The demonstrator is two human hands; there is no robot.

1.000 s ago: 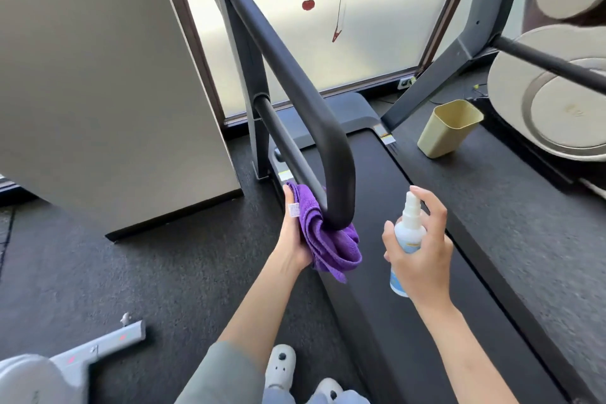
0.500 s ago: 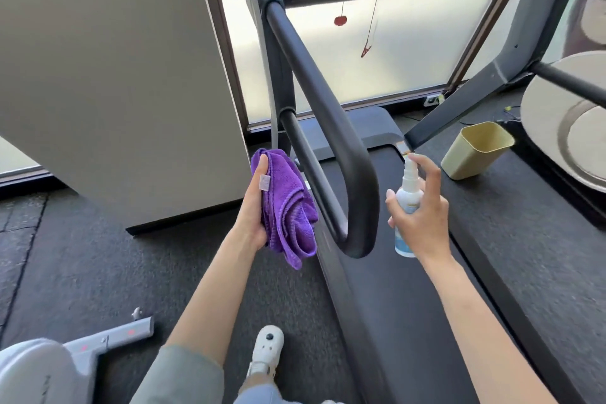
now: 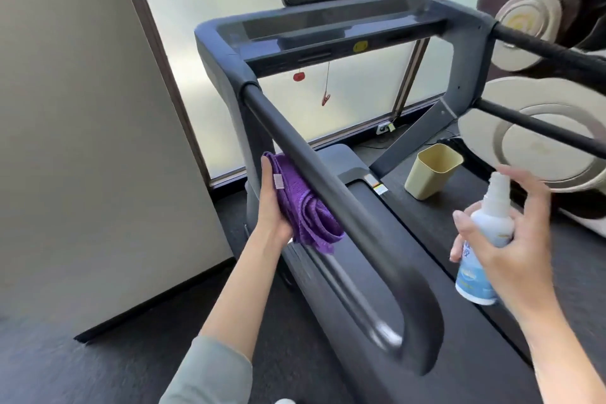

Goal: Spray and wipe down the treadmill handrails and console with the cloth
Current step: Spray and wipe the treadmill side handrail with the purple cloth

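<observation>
Moved up along the long dark grey treadmill handrail (image 3: pixel 331 203) since before: left hand (image 3: pixel 272 207) holding the folded purple fuzzy cloth (image 3: pixel 305 210), pressed against the rail's left side. Right hand (image 3: pixel 511 239) curled around the small white spray bottle (image 3: pixel 485 239), over the black belt (image 3: pixel 442 272). Beige plastic bin (image 3: pixel 431 170) nearby on the floor.

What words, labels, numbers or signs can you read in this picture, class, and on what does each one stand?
No text here can be read in full.
White spray bottle with pale blue label: printed characters, too blurred to read.
Small striped warning sticker at the treadmill deck's front: too small to read.
Round yellow sticker under the dark grey console: no legible print.
Pale tag on the purple cloth: blank or too small to tell.
</observation>
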